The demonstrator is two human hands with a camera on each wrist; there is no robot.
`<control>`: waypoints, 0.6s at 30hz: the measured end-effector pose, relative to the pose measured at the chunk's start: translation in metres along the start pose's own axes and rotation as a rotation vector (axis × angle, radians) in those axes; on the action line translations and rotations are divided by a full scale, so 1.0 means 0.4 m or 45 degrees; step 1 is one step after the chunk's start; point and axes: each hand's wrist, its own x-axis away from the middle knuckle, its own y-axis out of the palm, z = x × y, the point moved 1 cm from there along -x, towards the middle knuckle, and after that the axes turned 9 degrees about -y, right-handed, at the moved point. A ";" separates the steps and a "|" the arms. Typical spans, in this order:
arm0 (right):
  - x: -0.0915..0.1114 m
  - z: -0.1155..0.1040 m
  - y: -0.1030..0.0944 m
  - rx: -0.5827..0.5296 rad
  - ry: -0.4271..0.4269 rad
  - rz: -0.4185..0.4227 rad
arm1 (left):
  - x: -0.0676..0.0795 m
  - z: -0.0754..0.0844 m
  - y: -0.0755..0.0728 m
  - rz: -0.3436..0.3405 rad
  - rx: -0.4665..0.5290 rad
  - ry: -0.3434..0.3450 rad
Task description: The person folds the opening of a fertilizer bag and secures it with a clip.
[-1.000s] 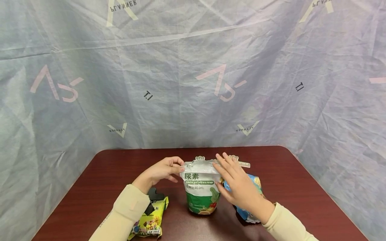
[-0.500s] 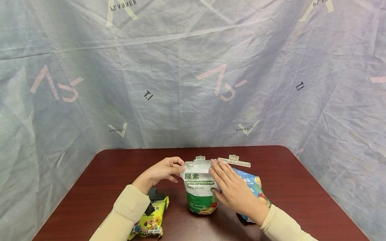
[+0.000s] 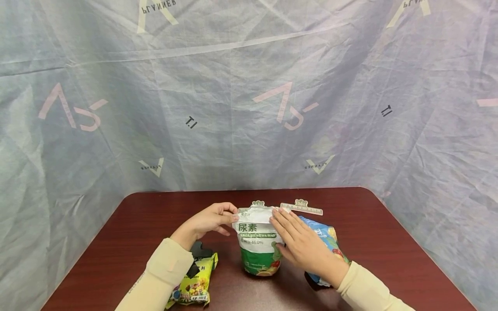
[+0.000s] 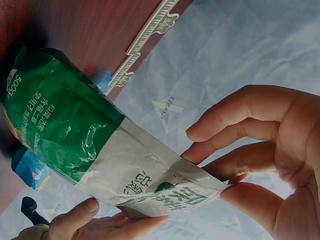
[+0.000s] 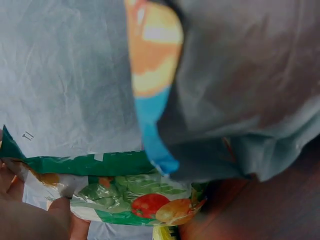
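Observation:
A white-and-green urea fertilizer bag [image 3: 258,246] stands upright at the middle of the table, its crumpled white top upward. My left hand [image 3: 212,222] pinches the bag's top left corner between thumb and fingertips, which the left wrist view shows up close. Against the upper right of the bag's front, my right hand [image 3: 301,242] lies with its fingers straight and close together. Its thumb touches the bag lower down, near the right edge. In the right wrist view, the bag's side with printed vegetables [image 5: 150,202] shows beside the thumb.
A yellow bag [image 3: 196,283] with a black object [image 3: 200,250] on its upper end lies left, partly behind the left sleeve. To the right is a blue bag [image 3: 324,235], partly covered by my right arm. Ruler-marked clips [image 3: 301,208] lie behind on the table [image 3: 155,216].
My right hand has moved left and settled flat against the bag's upper front, uncovering more of the blue bag and the right clip. The bag's top looks flatter. My left hand stays put.

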 end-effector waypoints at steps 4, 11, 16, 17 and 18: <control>-0.002 0.000 -0.008 -0.007 -0.005 -0.016 | 0.001 -0.002 0.000 0.002 0.009 0.000; -0.003 0.005 -0.019 -0.101 0.022 -0.061 | 0.002 -0.005 0.002 0.004 0.023 -0.001; -0.002 0.015 -0.025 -0.278 0.056 -0.066 | 0.003 -0.004 0.002 -0.004 0.030 0.001; -0.001 0.017 -0.026 -0.310 0.063 -0.068 | 0.003 -0.004 0.002 -0.005 0.032 0.002; -0.001 0.018 -0.026 -0.334 0.068 -0.068 | 0.003 -0.004 0.002 -0.006 0.033 0.003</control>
